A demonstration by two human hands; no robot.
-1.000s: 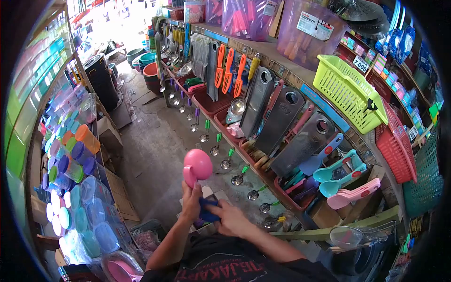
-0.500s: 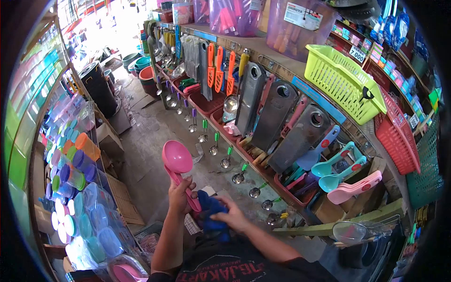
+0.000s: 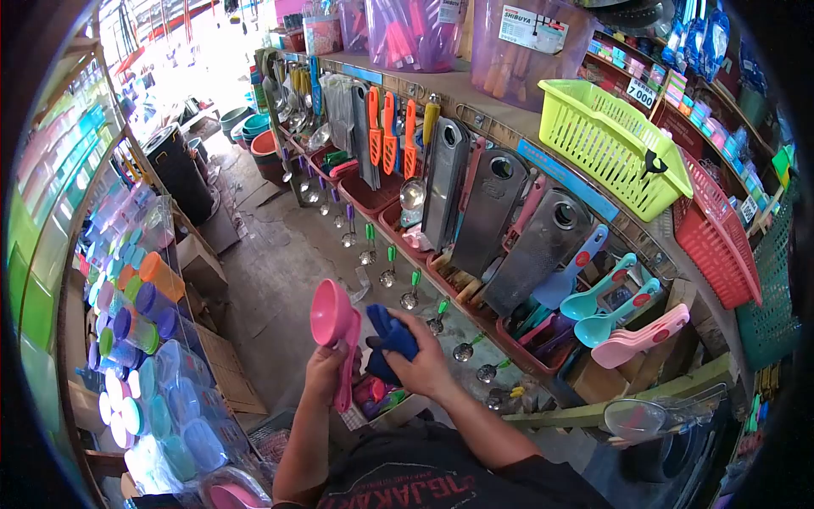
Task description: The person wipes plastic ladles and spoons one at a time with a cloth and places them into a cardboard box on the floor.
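The left hand [image 3: 324, 371] is closed around the pink ladle [image 3: 331, 310] near its bowl; the right hand [image 3: 427, 360], just beside it and apart, grips a bunched blue cloth [image 3: 393, 341]. A firm hold near the bowl should limit wobble; cloth padded over the fingertips would probably follow the curve best, with light, even pressure. The ladle's round, deep bowl tilts above the left fist, its glossy handle running down past the fingers. Whether several are nested, I cannot tell. Below the hands sits an open box [image 3: 400, 413] of colourful items.
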